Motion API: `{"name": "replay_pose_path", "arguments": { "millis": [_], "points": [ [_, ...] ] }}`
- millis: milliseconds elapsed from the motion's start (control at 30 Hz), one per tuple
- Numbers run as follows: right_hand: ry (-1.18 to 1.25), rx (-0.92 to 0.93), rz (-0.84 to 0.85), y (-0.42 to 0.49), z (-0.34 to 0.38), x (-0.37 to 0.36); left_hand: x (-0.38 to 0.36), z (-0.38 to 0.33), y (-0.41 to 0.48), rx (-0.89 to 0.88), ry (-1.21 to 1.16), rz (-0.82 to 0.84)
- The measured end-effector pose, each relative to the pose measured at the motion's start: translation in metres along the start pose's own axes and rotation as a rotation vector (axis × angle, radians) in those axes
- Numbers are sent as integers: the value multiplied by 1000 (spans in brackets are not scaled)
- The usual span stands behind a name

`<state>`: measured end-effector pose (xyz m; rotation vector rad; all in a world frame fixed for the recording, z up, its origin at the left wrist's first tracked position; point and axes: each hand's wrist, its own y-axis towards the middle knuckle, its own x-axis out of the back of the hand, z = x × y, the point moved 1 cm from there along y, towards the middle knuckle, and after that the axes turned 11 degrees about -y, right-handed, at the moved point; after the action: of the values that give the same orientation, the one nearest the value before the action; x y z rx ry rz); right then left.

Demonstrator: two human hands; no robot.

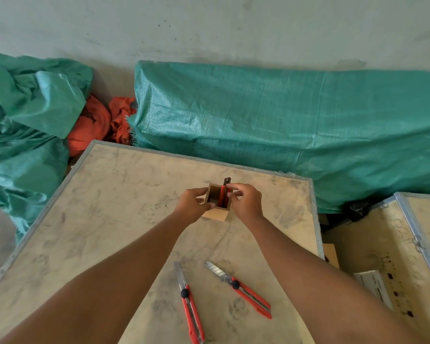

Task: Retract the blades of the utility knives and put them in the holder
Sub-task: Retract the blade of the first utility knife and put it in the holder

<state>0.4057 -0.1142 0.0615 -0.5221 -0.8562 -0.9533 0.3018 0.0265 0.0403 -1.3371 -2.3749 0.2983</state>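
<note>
two knives (191, 304) near the holder (217, 202) lie blades out; right hand (246, 201) pinches a third knife (224, 192) into it, left hand (193, 203) clasping the holder; next, retract those.

Soft, even daylight fills the wide-angle view, leaving only faint shadows beneath the forearms on the pale surface (109, 207). Straight edges bow toward the frame's borders. The green tarpaulin (283, 125) carries a mild sheen; detail softens slightly at the corners, without harsh glare.
</note>
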Motion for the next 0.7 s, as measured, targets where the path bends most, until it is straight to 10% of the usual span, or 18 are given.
{"name": "replay_pose_path", "arguments": {
  "millis": [300,700],
  "points": [
    [113,92,-1,-33,16,25,19,-22,-56,-116,-31,-113],
    [149,79,407,-135,12,-26,23,79,-177,61,-159,-235]
  ]
}}
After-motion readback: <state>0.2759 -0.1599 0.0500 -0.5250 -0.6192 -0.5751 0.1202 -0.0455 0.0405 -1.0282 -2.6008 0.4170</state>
